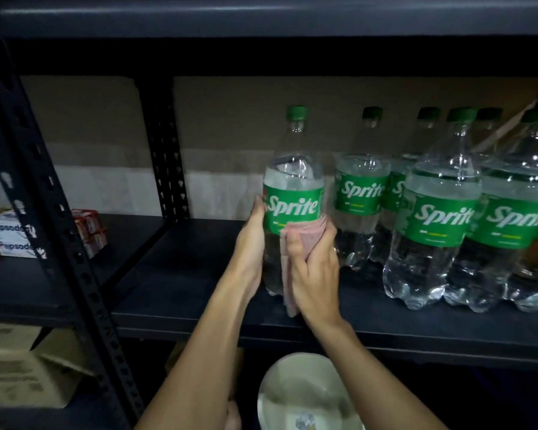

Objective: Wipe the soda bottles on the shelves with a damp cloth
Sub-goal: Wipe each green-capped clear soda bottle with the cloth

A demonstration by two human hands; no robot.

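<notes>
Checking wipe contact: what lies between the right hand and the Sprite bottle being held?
The head view shows a pink cloth, gripped by the right hand and pressed against the Sprite bottle.

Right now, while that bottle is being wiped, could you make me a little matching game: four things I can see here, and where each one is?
Things:
1. pink cloth
2. white bowl
3. toothpaste boxes
4. leftmost Sprite bottle

Places:
A. at the far left edge of view
B. below the shelf, near the bottom of view
C. under the right hand, pressed on a bottle
D. held at its left side by the left hand

Pairs: 1-C, 2-B, 3-A, 4-D.
</notes>
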